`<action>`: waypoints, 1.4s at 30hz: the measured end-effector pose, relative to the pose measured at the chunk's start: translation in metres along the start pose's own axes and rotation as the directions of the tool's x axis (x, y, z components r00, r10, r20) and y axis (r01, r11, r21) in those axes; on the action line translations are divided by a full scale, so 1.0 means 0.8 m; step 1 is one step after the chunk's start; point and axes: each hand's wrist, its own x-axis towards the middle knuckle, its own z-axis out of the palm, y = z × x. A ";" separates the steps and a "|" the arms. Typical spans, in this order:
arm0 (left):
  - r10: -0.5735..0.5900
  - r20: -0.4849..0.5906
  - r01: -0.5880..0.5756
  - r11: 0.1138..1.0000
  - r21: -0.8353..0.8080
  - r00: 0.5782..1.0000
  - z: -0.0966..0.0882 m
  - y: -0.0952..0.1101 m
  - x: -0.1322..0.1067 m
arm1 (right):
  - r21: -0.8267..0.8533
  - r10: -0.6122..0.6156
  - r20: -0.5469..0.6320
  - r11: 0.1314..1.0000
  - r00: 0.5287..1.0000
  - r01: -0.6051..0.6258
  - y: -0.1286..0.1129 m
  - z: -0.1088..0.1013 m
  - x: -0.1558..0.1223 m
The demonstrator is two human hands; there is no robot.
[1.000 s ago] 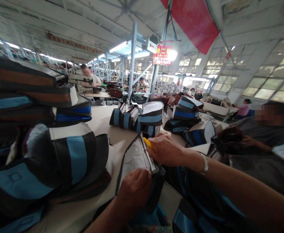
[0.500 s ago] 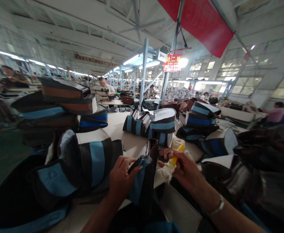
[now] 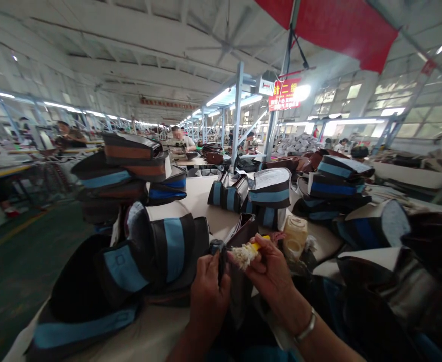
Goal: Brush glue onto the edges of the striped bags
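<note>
My left hand [image 3: 208, 291] is closed on the upper edge of a dark bag [image 3: 241, 286] standing upright in front of me. Between the fingers and thumb of my right hand [image 3: 275, 276] is a yellow-handled brush [image 3: 244, 255] with frayed, whitish bristles. The bristles point left, close to the bag's upper edge; whether they touch it I cannot tell. Just beyond my right hand stands a cloudy yellowish plastic container [image 3: 295, 235] with an opening cut in its side. Part of the bag is hidden by my hands.
Black bags with blue stripes [image 3: 174, 249] lie heaped at the left, below a taller stack [image 3: 128, 151]. More striped bags stand at the back of the pale table [image 3: 196, 193], with another stack [image 3: 332, 188] at right. A blue metal post [image 3: 238, 115] rises behind. Other people work farther off.
The brush has moved left and down toward the bag's edge, its bristles swinging to point left. My left hand has turned the bag's edge. The whole view has shifted, revealing more of the plastic container.
</note>
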 end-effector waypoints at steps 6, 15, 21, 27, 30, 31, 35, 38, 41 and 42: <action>-0.143 0.270 0.231 0.917 -0.327 0.952 -0.027 0.011 0.048 | -0.340 -0.474 -0.081 0.840 0.877 0.423 -0.070 0.028 -0.005; -0.165 0.397 0.332 0.854 -0.400 0.903 -0.038 0.030 0.066 | -0.678 -0.465 0.666 -0.053 0.583 0.733 -0.071 0.067 0.008; -0.161 0.416 0.334 0.861 -0.384 0.895 -0.037 0.025 0.066 | -0.592 -0.419 0.765 -0.159 0.489 0.790 -0.077 0.075 0.003; -0.174 0.404 0.314 0.897 -0.312 0.898 -0.036 0.021 0.065 | -0.647 -0.468 0.714 -0.157 0.521 0.746 -0.067 0.066 0.008; -0.166 0.378 0.287 0.913 -0.289 0.911 -0.039 0.016 0.061 | -0.616 -0.296 0.781 -0.217 0.550 0.757 -0.080 0.061 0.017; -0.162 0.363 0.273 0.921 -0.279 0.918 -0.040 0.014 0.059 | -0.636 -0.326 0.766 -0.260 0.554 0.727 -0.090 0.059 0.019; -0.148 0.196 0.183 0.968 -0.174 0.969 -0.041 -0.002 0.042 | -0.791 -0.766 0.385 0.013 0.515 0.611 -0.137 0.041 0.013; -0.159 -0.044 0.160 0.987 0.018 0.986 -0.038 -0.015 0.023 | -0.692 -0.812 0.159 0.313 0.561 0.650 -0.152 0.014 -0.016; -0.328 -0.124 0.338 0.939 0.069 0.937 -0.038 -0.029 0.007 | -0.689 -0.796 0.008 0.434 0.605 0.580 -0.139 -0.022 -0.054; -0.425 -0.058 0.428 0.903 0.041 0.903 -0.039 -0.033 0.004 | -0.709 -0.805 -0.029 0.434 0.592 0.556 -0.133 -0.034 -0.067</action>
